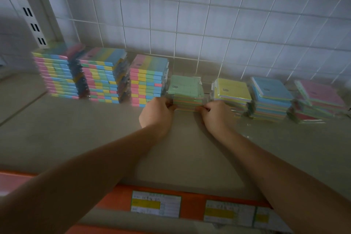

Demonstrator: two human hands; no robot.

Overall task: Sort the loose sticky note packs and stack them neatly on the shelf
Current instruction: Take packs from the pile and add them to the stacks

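A short stack of wrapped sticky note packs with a green pack on top stands mid-shelf. My left hand grips its left lower edge and my right hand grips its right lower edge, fingers curled against the packs. To the right stand a yellow-topped stack, a blue-topped stack and a leaning pink-topped stack. To the left rise three tall stacks of multicolour striped packs.
The beige shelf board runs toward me, bare in front of the stacks. A white wire grid back panel closes the rear. An orange shelf edge with price labels lies below my forearms. A slotted upright post stands at left.
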